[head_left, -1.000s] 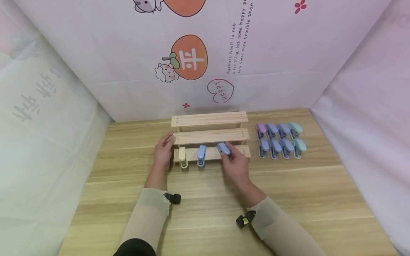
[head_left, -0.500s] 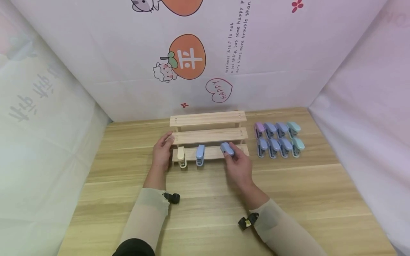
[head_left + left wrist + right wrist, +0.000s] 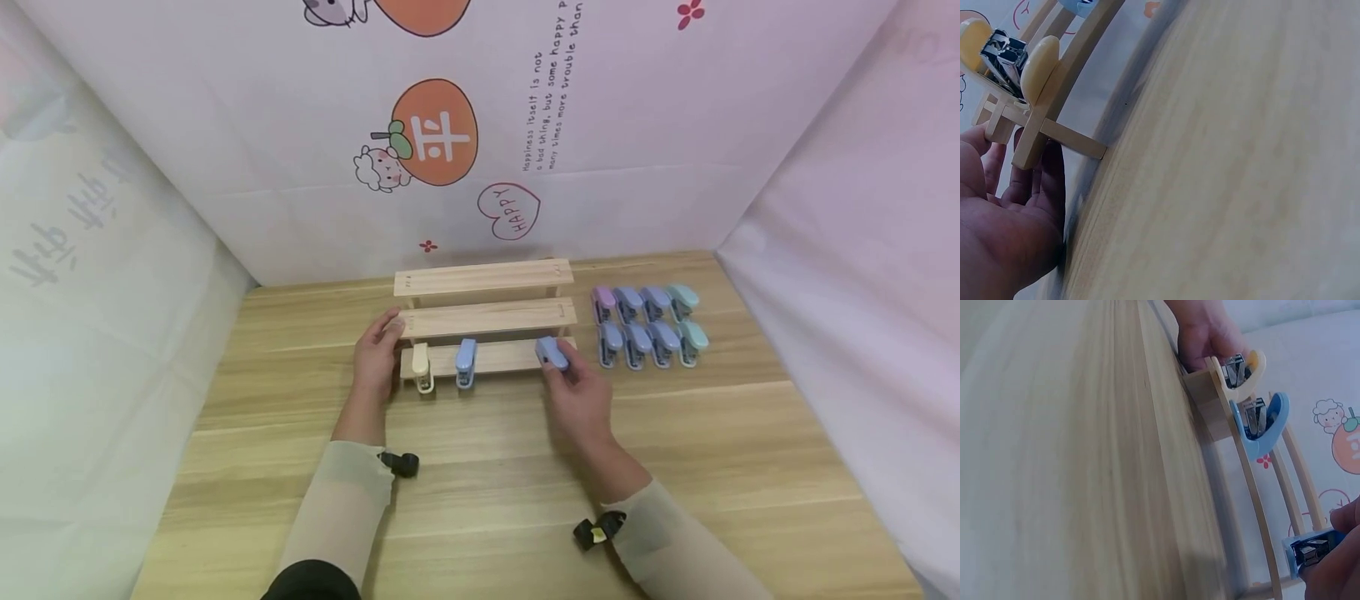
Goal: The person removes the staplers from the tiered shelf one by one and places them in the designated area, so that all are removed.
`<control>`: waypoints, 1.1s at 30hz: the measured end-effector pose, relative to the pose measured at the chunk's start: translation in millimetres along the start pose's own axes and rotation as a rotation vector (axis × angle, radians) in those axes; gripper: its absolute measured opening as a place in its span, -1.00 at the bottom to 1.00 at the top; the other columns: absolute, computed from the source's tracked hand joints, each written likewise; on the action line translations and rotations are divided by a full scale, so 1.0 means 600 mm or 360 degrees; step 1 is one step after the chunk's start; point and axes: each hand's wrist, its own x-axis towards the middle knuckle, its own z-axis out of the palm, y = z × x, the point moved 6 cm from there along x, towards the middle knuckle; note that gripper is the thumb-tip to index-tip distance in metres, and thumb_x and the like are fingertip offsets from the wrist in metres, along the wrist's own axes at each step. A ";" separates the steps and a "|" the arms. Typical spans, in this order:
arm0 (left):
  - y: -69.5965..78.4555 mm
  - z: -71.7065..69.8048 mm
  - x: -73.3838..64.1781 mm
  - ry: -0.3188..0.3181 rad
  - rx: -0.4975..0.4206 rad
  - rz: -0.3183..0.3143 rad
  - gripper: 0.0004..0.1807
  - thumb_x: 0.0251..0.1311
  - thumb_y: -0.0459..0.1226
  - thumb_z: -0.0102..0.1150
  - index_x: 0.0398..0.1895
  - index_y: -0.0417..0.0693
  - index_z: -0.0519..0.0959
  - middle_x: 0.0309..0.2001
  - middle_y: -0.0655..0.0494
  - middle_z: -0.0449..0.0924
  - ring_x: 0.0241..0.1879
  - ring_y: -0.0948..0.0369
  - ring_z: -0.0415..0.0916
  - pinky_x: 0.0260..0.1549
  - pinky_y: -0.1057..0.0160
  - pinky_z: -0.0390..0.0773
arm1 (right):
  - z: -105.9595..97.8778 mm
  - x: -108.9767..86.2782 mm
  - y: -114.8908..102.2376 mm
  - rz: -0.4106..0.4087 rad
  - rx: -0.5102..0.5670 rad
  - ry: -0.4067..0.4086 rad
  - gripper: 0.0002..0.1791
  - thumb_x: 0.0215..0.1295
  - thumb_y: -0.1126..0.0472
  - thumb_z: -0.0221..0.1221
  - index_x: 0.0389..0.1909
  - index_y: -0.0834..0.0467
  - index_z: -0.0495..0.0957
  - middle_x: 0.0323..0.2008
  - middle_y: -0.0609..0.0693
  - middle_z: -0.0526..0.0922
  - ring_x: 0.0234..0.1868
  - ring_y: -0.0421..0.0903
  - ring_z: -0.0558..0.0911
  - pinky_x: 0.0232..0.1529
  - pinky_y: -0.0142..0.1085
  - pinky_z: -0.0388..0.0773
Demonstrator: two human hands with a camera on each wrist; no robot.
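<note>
A three-tier wooden rack stands against the back cloth. My left hand holds its left end, thumb on the middle tier; in the left wrist view the fingers of the left hand reach around the wood. On the bottom tier sit a cream stapler and, to its right, a blue stapler. My right hand pinches another blue stapler, tilted, at the right end of that tier. Whether this stapler touches the board cannot be told. The right wrist view shows this stapler partly hidden by fingers.
Right of the rack, two rows of staplers stand on the wooden table: a pink stapler, several blue and purple ones, and mint ones such as the front mint stapler. White printed cloth encloses the back and sides.
My right hand has slid the held blue stapler rightward along the bottom tier, to near its right end. My left hand keeps its hold on the rack. The head view has shifted slightly.
</note>
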 end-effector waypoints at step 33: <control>-0.005 0.001 0.003 -0.0018 -0.0033 -0.0021 -0.36 0.35 0.06 0.34 0.43 0.08 0.50 0.28 0.00 0.58 0.27 0.06 0.52 0.34 0.08 0.49 | -0.113 -0.026 0.072 0.0263 0.0115 0.0262 -0.45 0.45 0.25 0.26 0.43 0.17 0.46 0.34 0.19 0.53 0.38 -0.04 0.50 0.22 -0.45 0.52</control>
